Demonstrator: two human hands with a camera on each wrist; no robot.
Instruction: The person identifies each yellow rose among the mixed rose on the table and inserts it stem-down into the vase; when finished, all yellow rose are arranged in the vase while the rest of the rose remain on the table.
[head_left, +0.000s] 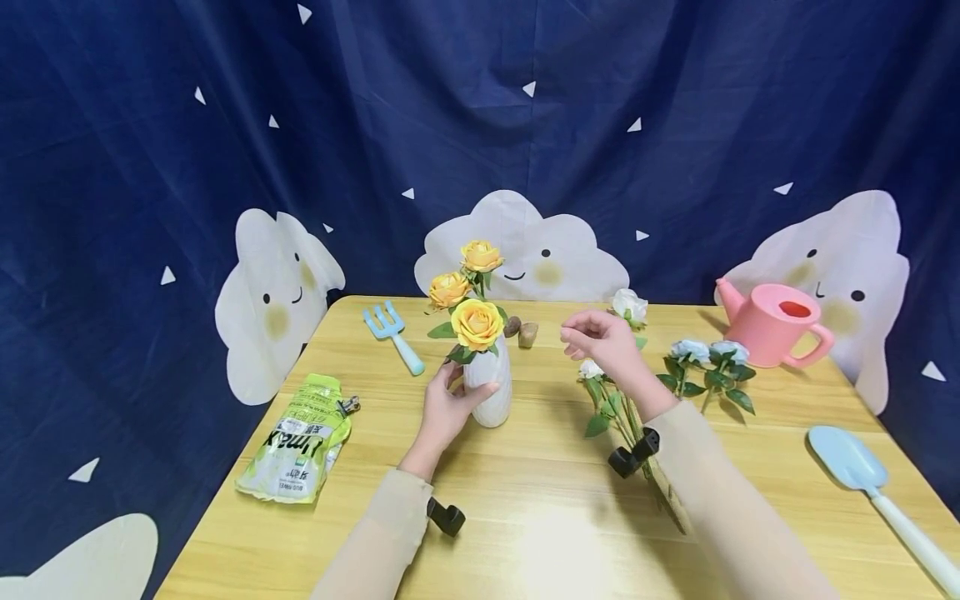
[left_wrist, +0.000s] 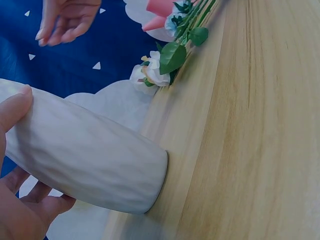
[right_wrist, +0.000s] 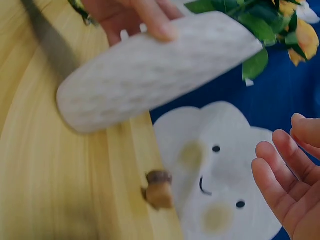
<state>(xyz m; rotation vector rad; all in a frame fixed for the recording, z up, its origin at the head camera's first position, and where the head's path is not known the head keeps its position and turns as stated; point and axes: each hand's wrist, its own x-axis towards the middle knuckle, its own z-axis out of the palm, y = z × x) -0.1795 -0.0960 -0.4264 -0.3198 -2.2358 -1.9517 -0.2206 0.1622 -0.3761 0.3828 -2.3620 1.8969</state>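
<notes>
In the lower middle of the head view the two sleeves come in from the bottom edge. The left hand (head_left: 444, 410) grips the white vase (head_left: 489, 383) from its left side: the thumb lies on the front of the vase and the fingers are curled around its back, as the left wrist view also shows. The vase stands upright on the table (head_left: 525, 533), a little left of the center of the frame, and it carries three yellow roses (head_left: 477, 323).

The right hand (head_left: 606, 343) hangs in the air to the right of the vase, not touching it. Its fingers are loosely bent and a little apart, and it holds nothing.

Under and behind this hand some white roses (head_left: 611, 400) lie on the table, with more of them (head_left: 708, 354) further right. At lower left lies a green bag (head_left: 300, 440), at lower right a blue shovel (head_left: 870, 487). Farther back are a blue fork (head_left: 393, 332) on the left, small stones (head_left: 523, 332) behind the vase, and a pink can (head_left: 772, 323) at the right.
</notes>
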